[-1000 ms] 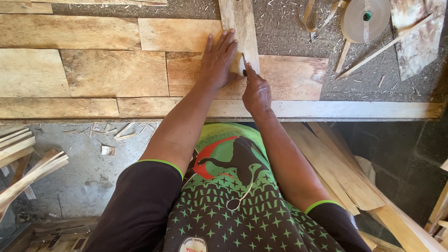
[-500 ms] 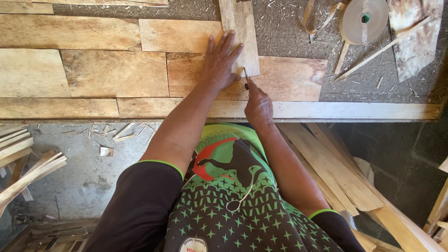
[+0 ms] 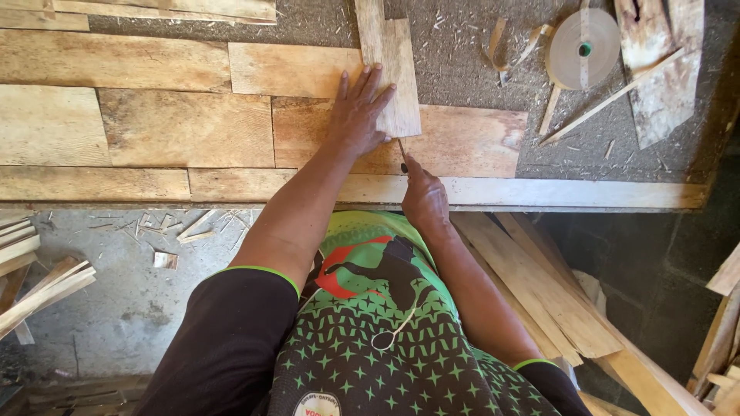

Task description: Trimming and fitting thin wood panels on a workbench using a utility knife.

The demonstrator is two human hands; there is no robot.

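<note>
My left hand (image 3: 361,115) lies flat with its fingers spread, pressing down on the lower part of a narrow pale wood strip (image 3: 389,69) that runs away from me across the workbench (image 3: 462,46). The strip sits on top of wider veneer sheets (image 3: 185,127), its near end just above my other hand. My right hand (image 3: 424,199) is clenched around a small dark-tipped tool (image 3: 402,158), likely a pencil or blade, whose tip meets the sheet right below the strip's near edge, just beside my left thumb. A roll of tape (image 3: 582,48) rests well apart to the right.
</note>
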